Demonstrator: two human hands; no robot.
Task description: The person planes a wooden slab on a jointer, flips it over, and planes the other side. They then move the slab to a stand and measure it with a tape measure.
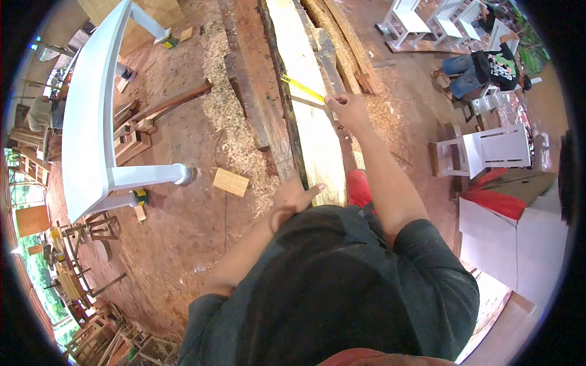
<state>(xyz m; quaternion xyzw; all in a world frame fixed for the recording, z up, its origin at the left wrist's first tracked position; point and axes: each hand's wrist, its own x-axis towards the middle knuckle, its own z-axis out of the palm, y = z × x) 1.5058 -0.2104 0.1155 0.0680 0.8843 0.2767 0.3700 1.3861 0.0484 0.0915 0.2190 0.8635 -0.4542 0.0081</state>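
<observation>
Sawdust-strewn workshop floor (pixel 183 219) below me. On the long pale plank (pixel 305 43), my left hand (pixel 294 195) lies open, flat at the near end. My right hand (pixel 347 107) pinches the yellow tape measure (pixel 303 87) stretched across it. Measuring width, I judge; the next move calls for the tape kept square for reading.

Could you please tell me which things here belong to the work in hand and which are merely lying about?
In use: pale plank; yellow tape measure, pinched by right hand; left hand resting at the plank's near end.
Lying about: white table; wood block; white chair; sawdust.
</observation>
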